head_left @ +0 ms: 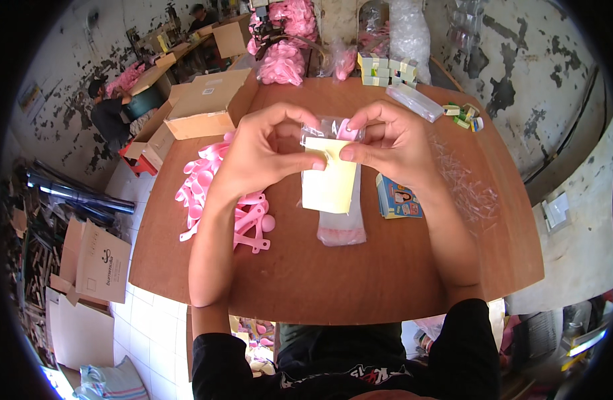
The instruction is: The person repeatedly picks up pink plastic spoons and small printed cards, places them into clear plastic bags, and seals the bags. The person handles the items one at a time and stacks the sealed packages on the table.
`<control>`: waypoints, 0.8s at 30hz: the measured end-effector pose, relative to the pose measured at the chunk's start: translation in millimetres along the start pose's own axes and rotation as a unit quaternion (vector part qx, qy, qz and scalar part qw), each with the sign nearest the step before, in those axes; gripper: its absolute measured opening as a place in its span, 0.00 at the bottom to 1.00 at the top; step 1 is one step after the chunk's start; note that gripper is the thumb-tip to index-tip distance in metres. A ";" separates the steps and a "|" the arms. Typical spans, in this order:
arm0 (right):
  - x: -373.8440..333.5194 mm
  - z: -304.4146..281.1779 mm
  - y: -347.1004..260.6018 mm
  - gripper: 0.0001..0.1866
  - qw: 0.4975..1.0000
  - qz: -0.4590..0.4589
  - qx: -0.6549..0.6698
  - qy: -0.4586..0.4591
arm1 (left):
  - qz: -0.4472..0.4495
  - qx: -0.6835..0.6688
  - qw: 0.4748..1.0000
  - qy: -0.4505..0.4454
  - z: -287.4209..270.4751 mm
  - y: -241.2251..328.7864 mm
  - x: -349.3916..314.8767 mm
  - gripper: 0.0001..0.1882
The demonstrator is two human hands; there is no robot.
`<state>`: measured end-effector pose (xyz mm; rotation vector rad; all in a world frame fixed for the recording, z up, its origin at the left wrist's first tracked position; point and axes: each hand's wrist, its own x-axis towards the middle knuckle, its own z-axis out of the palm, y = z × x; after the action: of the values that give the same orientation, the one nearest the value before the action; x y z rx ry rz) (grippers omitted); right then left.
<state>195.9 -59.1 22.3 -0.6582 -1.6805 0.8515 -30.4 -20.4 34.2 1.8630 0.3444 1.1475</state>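
Over the middle of the table, both my hands pinch a pale yellow card (pixel 328 187) at its upper edge, thumbs in front. Clear plastic of a small bag (pixel 324 127) shows behind the card, with a pink plastic piece (pixel 347 131) by my right fingers. My left hand (pixel 263 147) is closed on the left side, my right hand (pixel 396 147) on the right. Below the card lie flat clear bags (pixel 342 230) with a pinkish lower edge. Pink plastic spoons (pixel 201 183) are heaped beside my left forearm. Printed blue cards (pixel 401 203) sit stacked near my right wrist.
Thin clear plastic strips (pixel 463 183) lie scattered at the right. Farther back are small yellow-green items (pixel 463 117), a clear packet (pixel 415 102), stacked card bundles (pixel 383 70) and a cardboard box (pixel 212 103). Another person (pixel 112 110) sits at the far left.
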 end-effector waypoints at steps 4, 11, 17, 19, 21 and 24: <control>-1.2 -4.7 -1.8 0.16 0.999 -0.004 0.022 -0.031 | -0.060 0.149 0.987 -0.011 -22.4 31.0 -29.4 0.25; 5.4 -31.6 0.8 0.14 0.998 -0.013 -0.057 -0.022 | -0.165 0.319 0.924 -0.130 -85.1 120.8 -182.2 0.21; 8.1 -25.8 18.2 0.08 0.979 -0.019 -0.163 -0.117 | -0.476 0.376 0.790 -0.091 -49.1 162.0 -262.2 0.30; 8.2 -15.5 36.0 0.06 0.943 0.004 -0.259 -0.208 | -0.435 0.338 0.826 -0.119 -45.1 146.2 -261.1 0.29; 2.0 -3.9 57.4 0.07 0.915 0.048 -0.301 -0.265 | -0.336 0.297 0.874 -0.185 -40.7 116.3 -241.6 0.28; -20.0 7.6 62.6 0.09 0.791 0.158 -0.449 -0.385 | -0.232 0.294 0.889 -0.263 -23.8 78.4 -178.0 0.23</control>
<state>194.0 -39.4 -40.8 -1.3929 -2.8254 0.5061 -160.7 -162.5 -0.9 2.3395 0.8332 0.1843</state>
